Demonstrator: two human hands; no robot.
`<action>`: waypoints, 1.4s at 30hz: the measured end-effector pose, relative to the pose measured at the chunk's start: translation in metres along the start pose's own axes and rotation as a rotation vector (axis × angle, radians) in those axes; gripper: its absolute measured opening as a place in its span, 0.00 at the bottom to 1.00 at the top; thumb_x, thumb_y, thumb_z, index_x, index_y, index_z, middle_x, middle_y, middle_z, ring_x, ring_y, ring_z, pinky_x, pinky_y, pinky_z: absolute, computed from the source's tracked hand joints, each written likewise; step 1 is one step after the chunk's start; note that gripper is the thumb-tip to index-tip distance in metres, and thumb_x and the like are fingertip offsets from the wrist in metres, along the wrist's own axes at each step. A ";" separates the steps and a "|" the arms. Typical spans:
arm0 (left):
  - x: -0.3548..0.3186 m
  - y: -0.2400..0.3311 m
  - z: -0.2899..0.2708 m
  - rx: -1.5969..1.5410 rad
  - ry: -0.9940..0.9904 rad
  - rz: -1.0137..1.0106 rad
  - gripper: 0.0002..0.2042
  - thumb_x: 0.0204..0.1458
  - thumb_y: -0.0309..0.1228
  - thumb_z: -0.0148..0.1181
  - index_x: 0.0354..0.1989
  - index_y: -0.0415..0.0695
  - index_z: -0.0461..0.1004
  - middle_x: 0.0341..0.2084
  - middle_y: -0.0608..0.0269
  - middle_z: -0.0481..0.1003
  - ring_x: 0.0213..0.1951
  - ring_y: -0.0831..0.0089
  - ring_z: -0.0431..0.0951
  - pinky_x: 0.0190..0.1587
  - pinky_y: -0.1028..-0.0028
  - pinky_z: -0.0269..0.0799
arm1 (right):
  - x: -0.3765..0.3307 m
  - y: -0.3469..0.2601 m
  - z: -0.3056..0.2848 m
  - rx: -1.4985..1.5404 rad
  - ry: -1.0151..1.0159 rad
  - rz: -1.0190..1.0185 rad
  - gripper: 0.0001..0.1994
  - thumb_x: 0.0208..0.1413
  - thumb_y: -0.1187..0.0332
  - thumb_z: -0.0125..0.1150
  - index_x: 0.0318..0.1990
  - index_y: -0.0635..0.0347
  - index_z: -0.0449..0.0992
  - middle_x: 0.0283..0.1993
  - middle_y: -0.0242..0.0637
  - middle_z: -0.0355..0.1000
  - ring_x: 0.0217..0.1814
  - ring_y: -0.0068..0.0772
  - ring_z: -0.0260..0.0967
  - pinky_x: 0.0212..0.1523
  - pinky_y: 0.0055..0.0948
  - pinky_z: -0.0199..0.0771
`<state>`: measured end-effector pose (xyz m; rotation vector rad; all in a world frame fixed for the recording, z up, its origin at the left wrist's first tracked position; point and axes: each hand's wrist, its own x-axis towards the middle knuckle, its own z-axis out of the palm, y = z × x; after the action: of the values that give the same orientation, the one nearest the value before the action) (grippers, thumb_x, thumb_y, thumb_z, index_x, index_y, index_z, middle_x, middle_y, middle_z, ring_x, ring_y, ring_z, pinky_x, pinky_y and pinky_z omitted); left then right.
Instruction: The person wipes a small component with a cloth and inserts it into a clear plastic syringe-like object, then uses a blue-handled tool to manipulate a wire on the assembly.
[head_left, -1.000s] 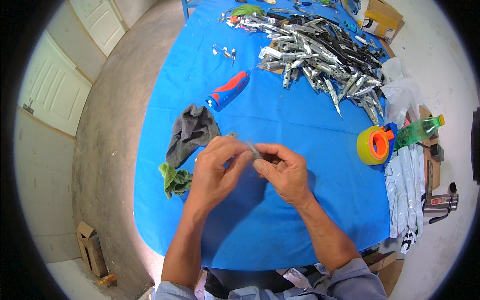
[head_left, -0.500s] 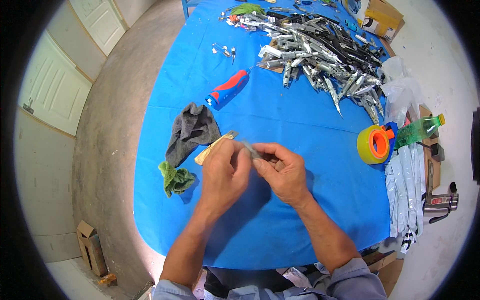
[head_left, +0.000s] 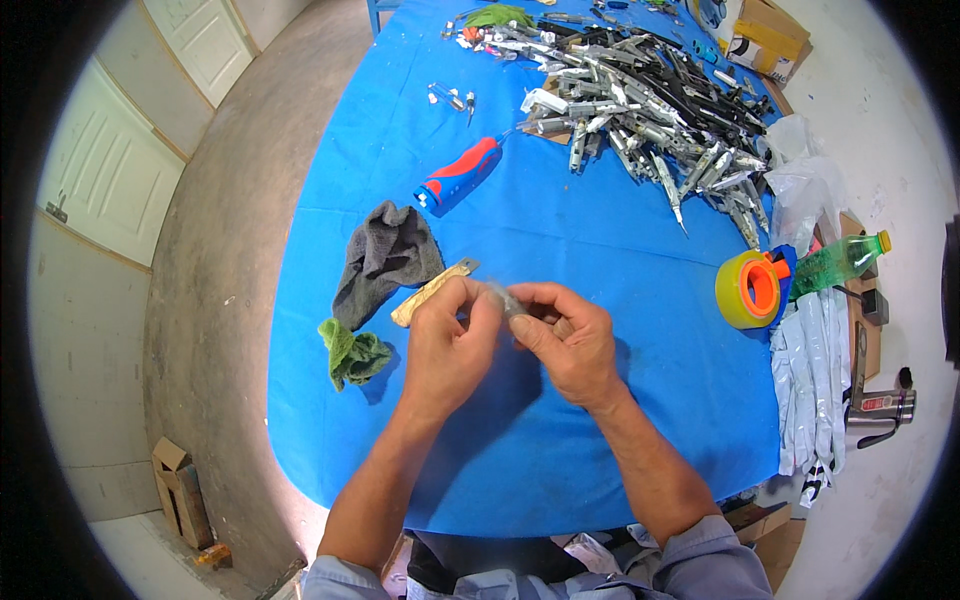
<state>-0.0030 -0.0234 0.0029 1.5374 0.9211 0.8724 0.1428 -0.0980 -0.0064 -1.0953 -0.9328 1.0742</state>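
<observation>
Between the fingertips of both hands, above the blue-covered table (head_left: 480, 470), is a small greyish piece (head_left: 507, 298), too blurred to name. My left hand (head_left: 447, 345) is closed, thumb and forefinger pinched at one end of the piece. Thumb and fingers of my right hand (head_left: 570, 348) pinch its other end. Just beyond my left hand lies a tan, tape-wrapped handle (head_left: 425, 297) with a flat metal tip, partly hidden by that hand. A dark grey cloth (head_left: 385, 260) and a crumpled green cloth (head_left: 352, 357) lie to the left.
A red-and-blue electric screwdriver (head_left: 460, 175) lies farther off. Beyond it spreads a heap of grey and black pen-like devices (head_left: 640, 110). At the right are a yellow tape roll (head_left: 735, 290), a green bottle (head_left: 835, 262) and silvery plastic bags (head_left: 808, 385). Small glass-like parts (head_left: 450, 99) lie far left.
Both hands stay in nearly the same place, still pinching the small piece, which has shifted slightly and looks more smeared. Nothing else has visibly moved apart from a slight view shift.
</observation>
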 end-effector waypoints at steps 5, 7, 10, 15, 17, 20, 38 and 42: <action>0.005 0.005 -0.007 -0.107 -0.075 -0.078 0.11 0.64 0.31 0.58 0.37 0.35 0.79 0.25 0.68 0.76 0.28 0.83 0.75 0.28 0.79 0.70 | 0.002 0.000 -0.005 0.029 -0.011 0.062 0.15 0.64 0.76 0.63 0.56 0.70 0.75 0.47 0.34 0.77 0.41 0.17 0.72 0.40 0.19 0.75; 0.007 0.007 -0.014 -0.048 -0.122 -0.089 0.12 0.66 0.35 0.59 0.38 0.36 0.80 0.27 0.68 0.77 0.29 0.82 0.75 0.30 0.78 0.73 | 0.003 -0.003 -0.005 0.022 -0.006 0.079 0.15 0.64 0.76 0.63 0.57 0.69 0.75 0.47 0.34 0.77 0.41 0.17 0.72 0.39 0.19 0.75; 0.009 0.011 -0.023 0.025 -0.149 -0.108 0.12 0.65 0.35 0.61 0.40 0.37 0.82 0.29 0.68 0.78 0.30 0.82 0.76 0.31 0.79 0.74 | 0.003 -0.007 -0.004 0.009 -0.009 0.096 0.15 0.64 0.76 0.63 0.57 0.69 0.75 0.46 0.34 0.77 0.40 0.16 0.72 0.38 0.19 0.75; 0.008 0.019 -0.025 0.137 -0.152 -0.048 0.09 0.61 0.31 0.63 0.40 0.36 0.83 0.31 0.67 0.80 0.30 0.82 0.76 0.31 0.79 0.72 | 0.004 -0.008 -0.004 -0.020 -0.018 0.089 0.15 0.64 0.77 0.62 0.57 0.70 0.75 0.45 0.33 0.77 0.40 0.16 0.72 0.38 0.18 0.74; 0.008 0.017 -0.024 0.136 -0.142 -0.014 0.08 0.58 0.28 0.64 0.40 0.36 0.83 0.31 0.67 0.81 0.31 0.82 0.76 0.31 0.78 0.71 | 0.004 -0.003 -0.004 -0.012 -0.020 0.078 0.15 0.63 0.78 0.62 0.57 0.70 0.75 0.45 0.33 0.77 0.40 0.16 0.72 0.38 0.18 0.74; 0.009 0.016 -0.026 0.213 -0.141 0.068 0.06 0.57 0.26 0.64 0.38 0.36 0.82 0.31 0.64 0.81 0.30 0.81 0.76 0.30 0.77 0.70 | 0.002 -0.001 -0.004 -0.012 -0.020 0.090 0.14 0.63 0.79 0.62 0.56 0.70 0.75 0.45 0.34 0.77 0.42 0.18 0.73 0.40 0.19 0.75; 0.007 0.002 -0.011 0.426 0.000 0.452 0.02 0.50 0.18 0.62 0.30 0.37 0.75 0.24 0.59 0.74 0.26 0.70 0.74 0.27 0.73 0.69 | 0.000 -0.005 -0.005 -0.067 -0.018 0.101 0.14 0.64 0.78 0.61 0.55 0.71 0.75 0.47 0.36 0.77 0.46 0.19 0.73 0.45 0.21 0.77; 0.017 0.002 -0.027 0.360 0.148 0.177 0.02 0.56 0.22 0.60 0.33 0.36 0.77 0.25 0.64 0.76 0.27 0.80 0.75 0.28 0.78 0.68 | -0.006 -0.022 -0.013 -0.064 -0.076 0.169 0.15 0.63 0.75 0.62 0.56 0.70 0.75 0.47 0.37 0.77 0.45 0.21 0.75 0.43 0.22 0.79</action>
<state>-0.0198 0.0030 0.0097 1.9051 1.1055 0.9954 0.1581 -0.1089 0.0121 -1.2101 -0.9523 1.2385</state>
